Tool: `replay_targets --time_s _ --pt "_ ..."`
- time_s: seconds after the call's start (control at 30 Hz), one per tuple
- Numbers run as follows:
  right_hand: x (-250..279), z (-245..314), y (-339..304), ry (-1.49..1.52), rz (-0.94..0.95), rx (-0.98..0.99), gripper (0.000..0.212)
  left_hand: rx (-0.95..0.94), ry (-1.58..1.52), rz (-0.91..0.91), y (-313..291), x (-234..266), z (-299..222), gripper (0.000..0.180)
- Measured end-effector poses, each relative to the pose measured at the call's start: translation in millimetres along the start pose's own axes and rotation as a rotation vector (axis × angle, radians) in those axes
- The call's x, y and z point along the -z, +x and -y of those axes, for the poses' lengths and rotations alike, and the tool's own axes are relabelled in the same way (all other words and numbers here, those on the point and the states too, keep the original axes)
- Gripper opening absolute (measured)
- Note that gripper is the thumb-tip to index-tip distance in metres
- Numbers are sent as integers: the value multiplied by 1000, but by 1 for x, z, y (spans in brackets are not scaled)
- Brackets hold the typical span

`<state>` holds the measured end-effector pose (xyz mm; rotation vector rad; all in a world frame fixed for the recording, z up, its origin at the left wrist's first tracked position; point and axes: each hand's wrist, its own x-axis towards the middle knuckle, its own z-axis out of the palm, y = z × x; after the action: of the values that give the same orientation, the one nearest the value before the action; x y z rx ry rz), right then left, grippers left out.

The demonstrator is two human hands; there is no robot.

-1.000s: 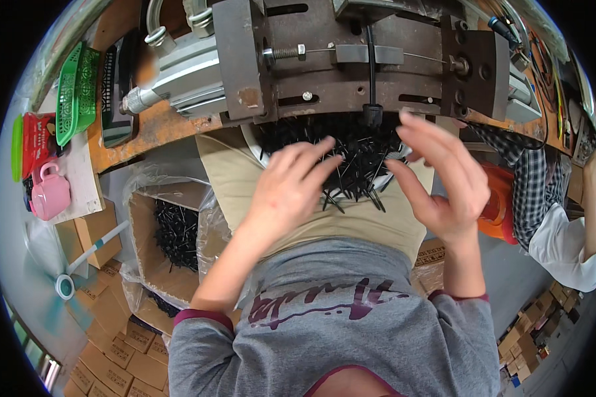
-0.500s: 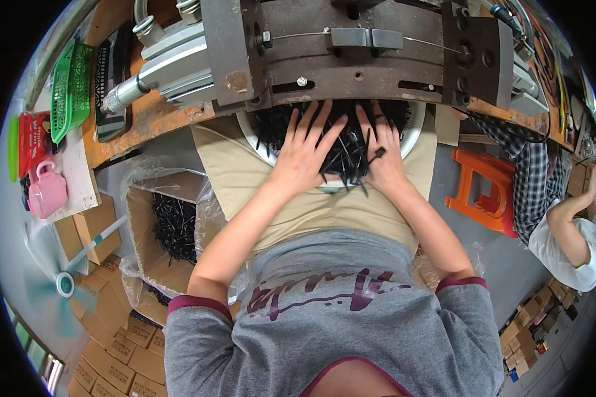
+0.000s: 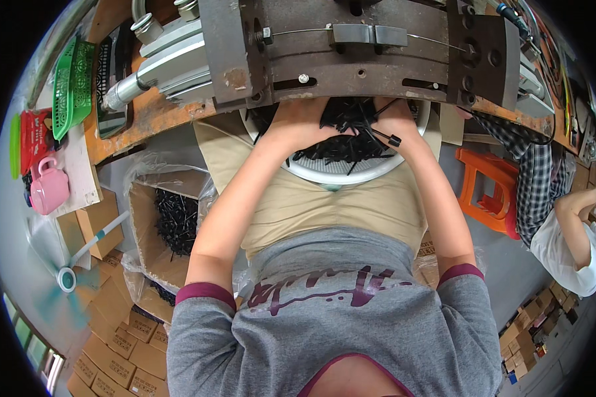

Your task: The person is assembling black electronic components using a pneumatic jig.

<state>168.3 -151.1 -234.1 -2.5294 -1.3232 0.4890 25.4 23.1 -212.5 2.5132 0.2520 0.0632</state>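
Note:
On my lap sits a white round basin (image 3: 341,178) filled with slim black parts (image 3: 349,149), some of them with a small block at one end. My left hand (image 3: 300,123) reaches into the heap from the left. Opposite it, my right hand (image 3: 398,121) is in the heap too, with one black piece lying against its wrist. The fingers of both hands are hidden beneath the machine's edge and among the parts, so their grip does not show.
A dark metal machine (image 3: 351,66) on a wooden bench overhangs the basin. To the left stand a carton (image 3: 146,228) of black parts, a turning fan (image 3: 66,280), a pink cup (image 3: 49,188) and a green basket (image 3: 73,89). An orange stool (image 3: 483,185) and another person (image 3: 566,245) are at right.
Both hands have slid forward, deeper under the machine. The black parts have shifted away from me, baring the basin's near rim. My fingers, spread over the heap before, are now out of sight.

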Motion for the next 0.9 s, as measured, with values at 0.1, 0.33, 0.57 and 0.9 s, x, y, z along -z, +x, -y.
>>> replay_targets --time_s 0.1,0.33,0.57,0.9 --pt "28 9 -6 54 62 -74 73 34 53 -94 -21 9 0 92" --pt "45 13 -30 156 -169 -164 66 233 -106 -344 -78 37 38 87" --pt "51 14 -82 348 -391 20 35 458 -281 -561 -93 17 77 48" --pt "162 62 -113 484 -657 227 21 -277 -160 -310 -88 111 -70 16"
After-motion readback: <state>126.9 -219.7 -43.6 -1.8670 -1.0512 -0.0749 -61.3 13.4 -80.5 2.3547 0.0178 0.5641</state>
